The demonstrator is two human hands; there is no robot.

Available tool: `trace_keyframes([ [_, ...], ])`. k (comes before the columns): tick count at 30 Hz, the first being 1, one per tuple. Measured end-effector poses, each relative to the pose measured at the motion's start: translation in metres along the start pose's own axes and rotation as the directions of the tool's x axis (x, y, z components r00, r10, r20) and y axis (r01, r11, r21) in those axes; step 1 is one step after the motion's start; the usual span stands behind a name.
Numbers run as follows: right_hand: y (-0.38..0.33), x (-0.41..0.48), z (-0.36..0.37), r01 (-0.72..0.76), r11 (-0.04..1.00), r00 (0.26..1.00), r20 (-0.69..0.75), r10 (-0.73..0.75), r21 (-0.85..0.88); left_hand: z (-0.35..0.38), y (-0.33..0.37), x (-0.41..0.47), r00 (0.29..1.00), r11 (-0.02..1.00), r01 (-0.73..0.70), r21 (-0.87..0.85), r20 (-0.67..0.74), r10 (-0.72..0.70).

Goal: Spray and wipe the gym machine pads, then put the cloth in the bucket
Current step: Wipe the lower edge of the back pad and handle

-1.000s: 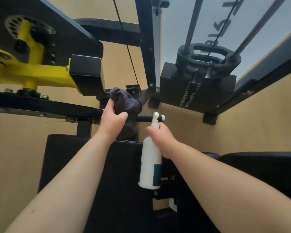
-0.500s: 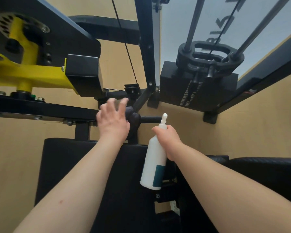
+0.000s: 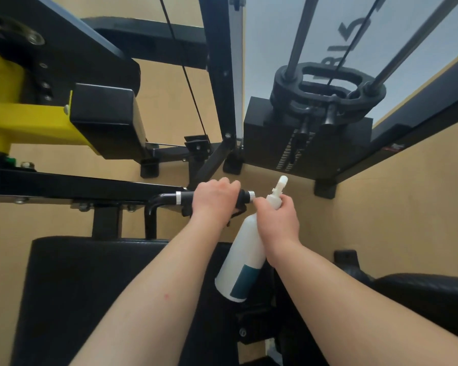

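My left hand (image 3: 214,204) is curled over the black handle bar (image 3: 169,199) of the gym machine, gripping it with the dark cloth (image 3: 237,211) wrapped under the palm. Only a small dark edge of the cloth shows below the hand. My right hand (image 3: 278,220) grips the white spray bottle (image 3: 242,262) by its neck, just right of the bar's end. The bottle hangs tilted, nozzle pointing up. A black seat pad (image 3: 90,286) lies below my arms. No bucket is in view.
A second black pad (image 3: 421,294) sits at the lower right. The weight stack (image 3: 302,143) with its guide rods stands ahead, beside a black upright post (image 3: 222,75). A yellow machine arm (image 3: 29,122) juts in from the left. The floor is tan.
My left hand moved right along the handle bar and closed over it with the cloth, which was bunched and plainly visible a second ago. The bottle rose slightly and tilted.
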State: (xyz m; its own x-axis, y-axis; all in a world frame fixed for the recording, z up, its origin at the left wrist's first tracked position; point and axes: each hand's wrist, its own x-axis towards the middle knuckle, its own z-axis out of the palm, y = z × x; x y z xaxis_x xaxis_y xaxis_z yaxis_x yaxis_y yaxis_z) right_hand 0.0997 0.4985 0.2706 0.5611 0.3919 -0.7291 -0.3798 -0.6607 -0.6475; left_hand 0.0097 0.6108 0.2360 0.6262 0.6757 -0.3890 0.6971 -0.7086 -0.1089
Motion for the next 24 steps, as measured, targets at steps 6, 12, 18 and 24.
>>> trace_keyframes([
  [6,0.0,-0.001,-0.002,0.02,1.0,0.998,-0.053,-0.021,-0.018,0.006,-0.008,-0.01,0.992,0.998,-0.051,-0.041,-0.12,0.045],
  [12,0.003,-0.013,0.002,0.021,0.998,1.0,-0.005,-0.021,-0.06,-0.006,-0.072,-0.053,0.929,0.94,0.338,-0.047,-0.145,-0.341],
  [18,0.0,-0.009,0.003,0.018,0.999,1.0,0.019,-0.017,-0.038,0.002,-0.035,-0.019,0.952,0.961,0.255,-0.106,-0.145,-0.268],
  [24,-0.004,0.002,0.004,-0.001,0.999,0.998,-0.06,0.003,0.042,0.005,0.026,0.02,0.993,0.992,0.059,-0.113,-0.092,-0.07],
])
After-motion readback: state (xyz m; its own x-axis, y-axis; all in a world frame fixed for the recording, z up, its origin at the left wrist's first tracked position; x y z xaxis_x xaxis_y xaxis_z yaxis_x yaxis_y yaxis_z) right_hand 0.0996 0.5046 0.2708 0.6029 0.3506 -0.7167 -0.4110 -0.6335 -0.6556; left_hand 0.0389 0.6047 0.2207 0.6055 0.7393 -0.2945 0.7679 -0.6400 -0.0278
